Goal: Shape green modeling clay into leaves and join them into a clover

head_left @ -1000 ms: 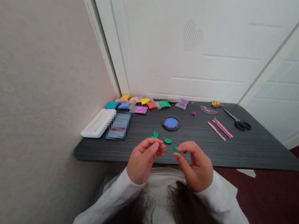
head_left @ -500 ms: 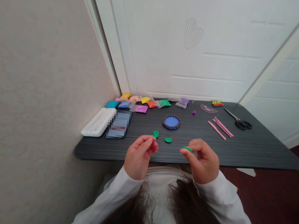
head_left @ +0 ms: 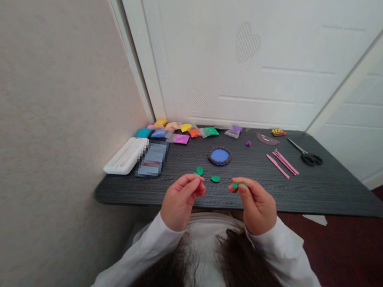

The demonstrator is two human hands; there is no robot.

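Observation:
My right hand [head_left: 259, 207] pinches a small flat green clay piece [head_left: 240, 185] between thumb and fingers above the table's front edge. To its left, my left hand [head_left: 180, 201] is closed, thumb against the fingertips; whatever it may hold does not show. Just beyond the left fingertips lies a green clay oval [head_left: 199, 170], with a bit of green below it partly hidden by the hand. Another green clay oval [head_left: 215, 179] rests on the table between my hands. Farther back sits a blue clay disc [head_left: 219, 156] ringed by a dark brown beaded-looking rim [head_left: 209, 159].
Colourful clay packets [head_left: 180, 138] line the back left of the dark table [head_left: 175, 160]. A white case [head_left: 126, 155] and a blurred phone [head_left: 152, 159] lie at left. Pink modelling tools [head_left: 278, 166], scissors [head_left: 308, 157] and a purple clay bit [head_left: 248, 143] are at right.
My right fingers have shifted round the green piece, turning it and bringing it slightly left. My left hand has moved a little to the right, still closed.

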